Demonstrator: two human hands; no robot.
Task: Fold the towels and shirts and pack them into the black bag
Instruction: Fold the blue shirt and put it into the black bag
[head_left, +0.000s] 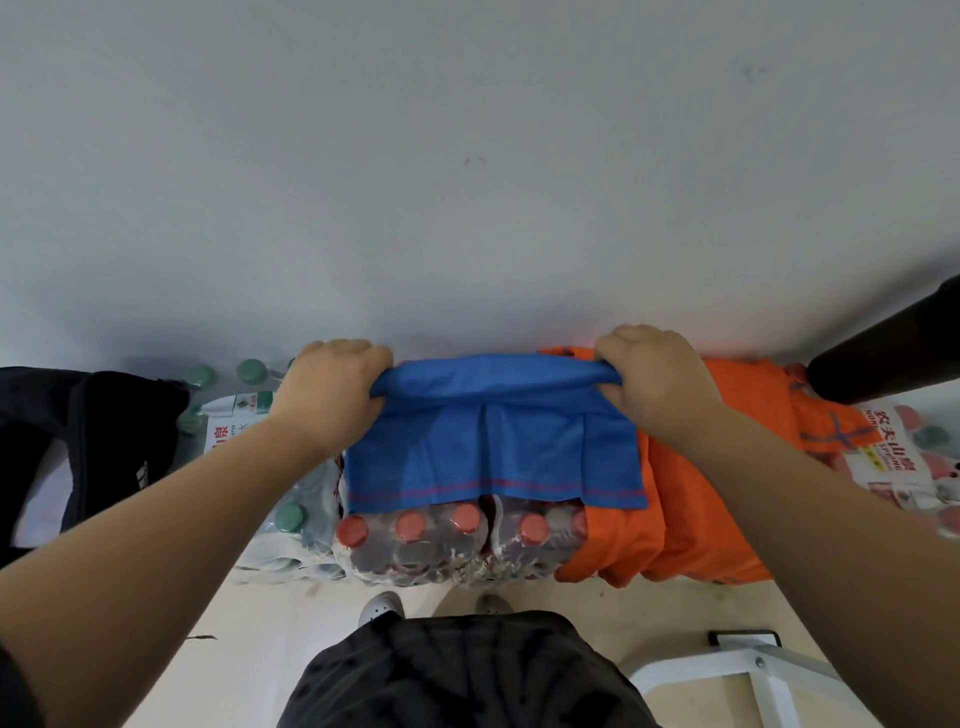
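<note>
A pale grey wall (467, 156) fills the whole upper half of the view. Below it, across the middle of the frame, shrink-wrapped packs of bottles stand on a light floor (649, 608). An orange garment (691, 519) lies heaped over the packs at centre right. A black bag (104, 441) sits at the left edge, well apart from the cloth. At centre, a blue towel (488, 452) with a thin red stripe near its lower hem is spread over a pack of red-capped bottles (441, 545), its right side overlapping the orange garment. A pack of green-capped bottles (291, 514) stands just left of it. The left hand (332, 395) grips the towel's upper left corner, fingers curled round the cloth. The right hand (654, 379) grips the upper right corner the same way. A white metal frame (748, 670) shows at lower right.
</note>
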